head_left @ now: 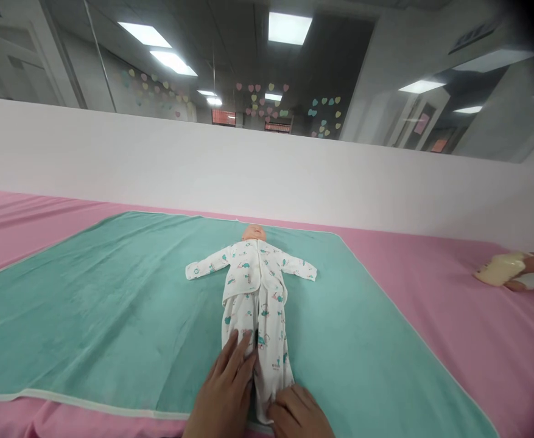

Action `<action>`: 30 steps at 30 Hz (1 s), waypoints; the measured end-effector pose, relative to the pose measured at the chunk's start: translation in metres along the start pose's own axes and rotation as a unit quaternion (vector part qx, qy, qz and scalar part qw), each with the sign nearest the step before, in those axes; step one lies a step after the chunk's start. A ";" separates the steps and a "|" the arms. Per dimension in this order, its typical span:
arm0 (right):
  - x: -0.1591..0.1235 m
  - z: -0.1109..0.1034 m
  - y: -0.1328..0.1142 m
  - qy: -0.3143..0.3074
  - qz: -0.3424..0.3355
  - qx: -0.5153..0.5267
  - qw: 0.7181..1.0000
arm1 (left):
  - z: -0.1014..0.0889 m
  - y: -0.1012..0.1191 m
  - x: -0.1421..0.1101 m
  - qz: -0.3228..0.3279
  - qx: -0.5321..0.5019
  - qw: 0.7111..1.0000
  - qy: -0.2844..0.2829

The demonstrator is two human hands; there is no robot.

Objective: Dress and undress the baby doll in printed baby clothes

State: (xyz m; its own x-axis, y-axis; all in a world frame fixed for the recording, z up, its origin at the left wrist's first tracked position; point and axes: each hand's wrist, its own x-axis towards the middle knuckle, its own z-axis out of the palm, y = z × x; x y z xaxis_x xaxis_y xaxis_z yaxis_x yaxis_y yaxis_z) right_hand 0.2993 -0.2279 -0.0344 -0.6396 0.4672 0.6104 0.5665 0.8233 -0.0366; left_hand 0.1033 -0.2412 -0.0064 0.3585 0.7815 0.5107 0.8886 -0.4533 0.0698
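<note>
A baby doll (pixel 254 232) lies on its back, head away from me, dressed in a white printed top (pixel 248 267) and matching trousers (pixel 273 340). Its sleeves spread out to both sides, with no doll hands showing at the cuffs. My left hand (pixel 225 389) rests on the trouser leg at left, fingers stretched out along the cloth. At the lower end of the other leg, my right hand (pixel 299 415) has its fingers curled onto the trouser cuff. My right fingertips are partly hidden, as is the bottom of the left leg.
Under the doll is a green sheet (pixel 111 316) with pale edging, spread over a pink cover (pixel 413 267). A cream and brown object (pixel 504 269) of unclear kind lies at the far right. Behind stands a white wall (pixel 203 164) with a mirror (pixel 230 55) above.
</note>
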 end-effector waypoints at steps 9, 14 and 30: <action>0.104 -0.043 0.062 -0.055 0.193 0.118 0.972 | -0.032 -0.058 0.106 -0.141 -0.148 0.978 0.046; 0.151 0.013 0.095 -0.018 0.217 -0.032 0.975 | -0.010 -0.072 0.144 -0.056 -0.066 0.995 -0.043; 0.152 0.010 0.094 -0.096 0.125 0.130 0.979 | -0.014 -0.078 0.128 -0.014 -0.060 0.995 -0.074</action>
State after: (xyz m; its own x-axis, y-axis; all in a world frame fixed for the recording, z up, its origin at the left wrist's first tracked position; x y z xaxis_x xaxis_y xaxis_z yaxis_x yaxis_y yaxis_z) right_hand 0.2505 -0.0760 0.0472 -0.5973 0.6961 0.3983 0.5827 0.7179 -0.3809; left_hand 0.0754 -0.1117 0.0659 0.3797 0.8452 0.3762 0.8615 -0.4712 0.1891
